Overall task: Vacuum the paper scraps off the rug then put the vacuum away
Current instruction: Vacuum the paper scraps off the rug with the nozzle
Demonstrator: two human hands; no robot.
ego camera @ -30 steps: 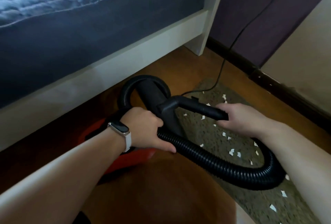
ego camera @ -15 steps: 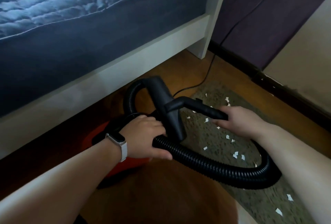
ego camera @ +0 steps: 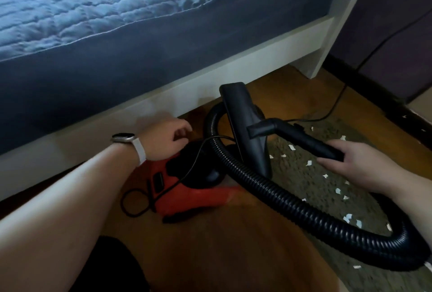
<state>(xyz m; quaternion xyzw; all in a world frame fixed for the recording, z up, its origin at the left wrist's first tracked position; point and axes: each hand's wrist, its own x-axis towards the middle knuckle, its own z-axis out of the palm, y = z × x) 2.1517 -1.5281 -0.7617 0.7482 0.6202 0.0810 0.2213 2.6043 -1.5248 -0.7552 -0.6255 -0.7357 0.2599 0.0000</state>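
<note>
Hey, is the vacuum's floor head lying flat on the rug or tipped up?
Tipped up: the floor head stands nearly on end, its top edge toward the bed frame, while the right hand holds the wand.

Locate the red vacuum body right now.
In the head view, the red vacuum body sits on the wooden floor centre-left, beside the bed frame, below the left hand and left of the rug.

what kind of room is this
Most likely a bedroom. A bed with a blue quilted cover on a white wooden bed frame fills the upper view, and a small olive shaggy rug lies beside it on the brown wooden floor.
</note>
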